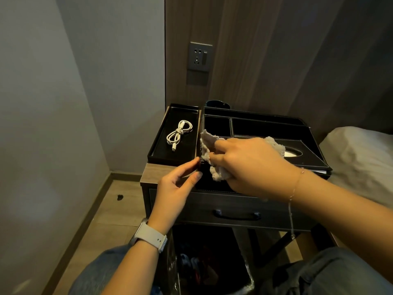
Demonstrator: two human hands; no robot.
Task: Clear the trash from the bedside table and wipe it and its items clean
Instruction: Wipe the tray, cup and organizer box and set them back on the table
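Left hand: the left hand (177, 185) pinches the near left corner of the black organizer box (265, 133) between thumb and fingertips; a pale watch band sits on the wrist.
Right hand: the right hand (251, 165) grips a crumpled beige cloth (209, 151), fingers curled round it, pressing it against the box's left front edge — the curled fingertips are mostly buried in the cloth and hard to make out.
Organizer box: stands on the bedside table (152, 174), taking up most of its top; open compartments at the back, a tissue slot (293, 151) on the lid at right, partly hidden behind the right hand.
Tray: a shallow black tray (161, 150) lies just beside the box on the left, holding a coiled white cable (178, 134).
Behind the box: a dark rounded object (217, 103) peeks over the back edge — too hidden to identify.
Table front: one drawer with a dark handle (237, 216), its right part crossed by the right forearm.
Bin: a lined trash bin (212, 269) stands under the table between the knees; its contents are too dark to tell.
Surroundings: wall socket (200, 56) above the table; a white pillow (361, 154) cut off at the right edge; a small dark scrap (120, 197) on the floor at left.
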